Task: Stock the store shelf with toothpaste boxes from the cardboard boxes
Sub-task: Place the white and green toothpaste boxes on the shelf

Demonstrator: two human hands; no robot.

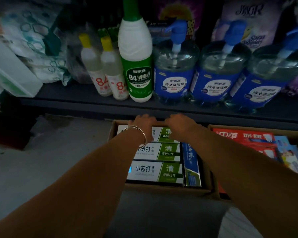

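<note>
Head view looks down on both arms reaching forward. Left hand (143, 125), with a thin silver bangle (137, 133) on its wrist, and right hand (179, 123) sit side by side at the far edge of an open cardboard box (165, 188). Their fingers bend down over that far end, above the farthest white-and-green toothpaste box (159, 134), but the fingertips are hidden, so I cannot tell whether either hand grips anything. Two more white-and-green toothpaste boxes (156, 171) lie flat in a row nearer the camera, and a blue toothpaste box (191, 166) stands on edge against the right wall. Just to the right, a second cardboard box (258, 127) holds red toothpaste boxes (244, 137). Beyond the hands runs the dark store shelf (110, 102), carrying two small yellow-capped bottles (101, 66), a tall green-and-white disinfectant bottle (136, 66) and three blue-labelled pump bottles (175, 73).
</note>
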